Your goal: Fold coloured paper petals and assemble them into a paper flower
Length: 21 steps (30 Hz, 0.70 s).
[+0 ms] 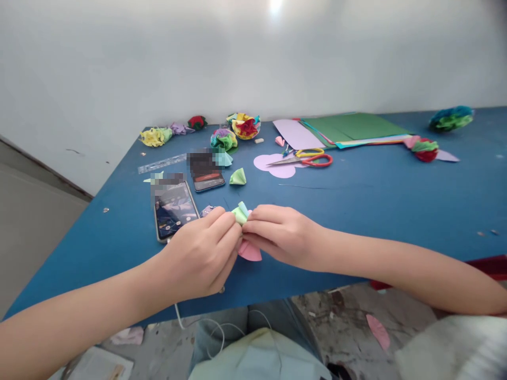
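Observation:
Close above the blue table, my left hand (208, 250) and my right hand (287, 235) meet with fingers pinched on a small paper flower (251, 252). Its green and light blue folds stick up between the fingertips, and a pink petal hangs below them. The middle of the flower is hidden by my fingers. Just beyond lies a green folded paper petal (238, 177), with a light blue petal (224, 159) behind it. A small lilac paper piece (207, 210) shows partly past my left hand.
Two phones, one (176, 208) beside my left hand and one (206, 177) farther back, lie near a clear ruler (162, 163). Scissors (303, 159) rest on a lilac paper flower shape (273, 168). Paper sheets (356, 127) and crumpled paper flowers (246, 126) line the back.

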Motion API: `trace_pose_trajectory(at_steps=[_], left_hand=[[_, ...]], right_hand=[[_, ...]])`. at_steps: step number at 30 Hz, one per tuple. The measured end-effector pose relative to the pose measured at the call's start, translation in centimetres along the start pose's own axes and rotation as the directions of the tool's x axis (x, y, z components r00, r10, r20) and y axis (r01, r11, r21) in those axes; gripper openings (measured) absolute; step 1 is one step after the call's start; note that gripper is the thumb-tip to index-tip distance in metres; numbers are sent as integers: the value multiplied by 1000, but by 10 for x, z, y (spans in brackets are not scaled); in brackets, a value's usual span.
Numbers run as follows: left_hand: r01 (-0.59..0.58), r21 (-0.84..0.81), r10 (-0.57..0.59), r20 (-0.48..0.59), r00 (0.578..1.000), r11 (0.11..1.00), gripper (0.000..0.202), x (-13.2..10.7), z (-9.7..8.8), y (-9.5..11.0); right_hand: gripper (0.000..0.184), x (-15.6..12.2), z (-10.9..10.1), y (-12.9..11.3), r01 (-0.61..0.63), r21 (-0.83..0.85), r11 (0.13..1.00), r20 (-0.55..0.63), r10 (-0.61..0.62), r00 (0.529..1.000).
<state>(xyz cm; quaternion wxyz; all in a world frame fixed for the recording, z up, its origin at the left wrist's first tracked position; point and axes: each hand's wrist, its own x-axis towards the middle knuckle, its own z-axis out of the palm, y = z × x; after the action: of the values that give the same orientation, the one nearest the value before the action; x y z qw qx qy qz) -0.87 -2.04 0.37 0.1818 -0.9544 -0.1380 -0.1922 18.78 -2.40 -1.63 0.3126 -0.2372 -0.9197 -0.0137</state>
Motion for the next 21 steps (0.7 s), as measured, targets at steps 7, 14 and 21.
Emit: trace_pose_trajectory(at_steps=[7,14,21], left_hand=[[-35,179,30,31,999,983,10,-4,4,2],[-34,156,29,36,999,987,8,-6,5,4],[380,-625,-563,-117,818,682,21,-2,-2,-5]], right_hand=[[24,1,2,2,-24,28,999,-3,24,1000],[23,2,3,1,-5,6,1000,-25,5,1000],[8,1,-3,4,73,86,994,-252,-49,967]])
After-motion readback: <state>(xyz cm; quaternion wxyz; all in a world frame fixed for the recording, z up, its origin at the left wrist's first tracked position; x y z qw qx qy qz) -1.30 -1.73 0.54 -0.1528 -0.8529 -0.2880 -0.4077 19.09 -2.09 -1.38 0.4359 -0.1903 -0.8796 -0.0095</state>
